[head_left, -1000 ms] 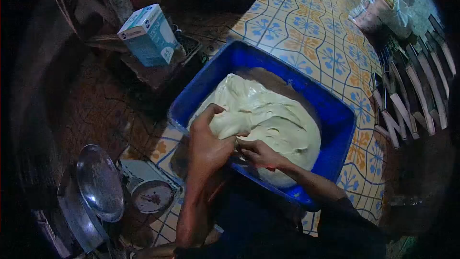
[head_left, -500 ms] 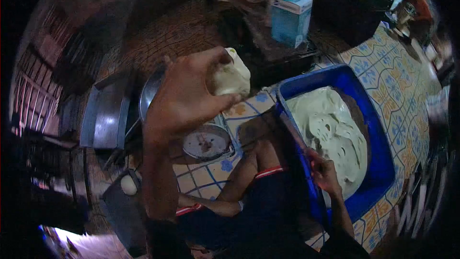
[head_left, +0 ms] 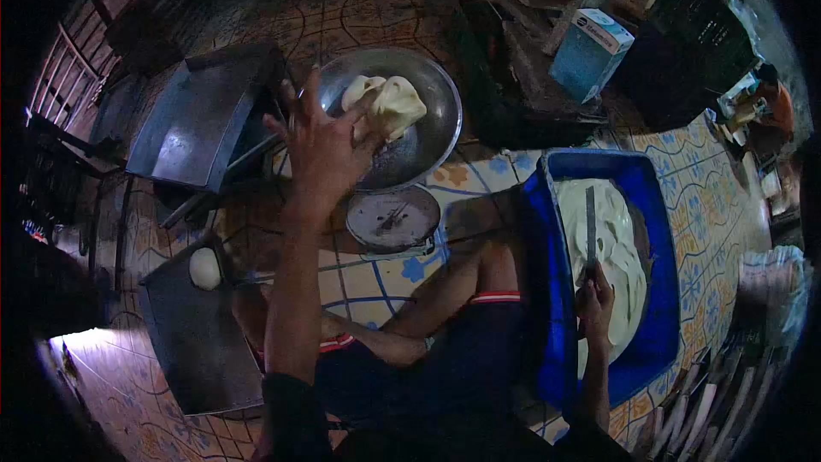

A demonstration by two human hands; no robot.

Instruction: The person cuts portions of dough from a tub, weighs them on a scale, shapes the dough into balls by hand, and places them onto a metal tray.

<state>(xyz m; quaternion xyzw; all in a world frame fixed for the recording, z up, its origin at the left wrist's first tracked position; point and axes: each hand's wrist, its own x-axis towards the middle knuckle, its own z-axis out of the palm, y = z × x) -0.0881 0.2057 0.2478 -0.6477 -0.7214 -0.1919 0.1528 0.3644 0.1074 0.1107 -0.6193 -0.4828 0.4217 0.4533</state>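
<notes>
A person's left hand splays its fingers wide, gripping nothing, at the near-left edge of a glossy cream-coloured dough lump inside a round, shiny metal bowl; from where I stand, I cannot tell whether they touch. The right hand grips a narrow, flat grey blade over pale dough in a rectangular blue tub.

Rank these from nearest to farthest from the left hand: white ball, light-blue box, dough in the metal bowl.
1. Dough, in the metal bowl, right by the left hand.
2. White ball, on the dark tray, lower left.
3. Light-blue box, upper right.
</notes>
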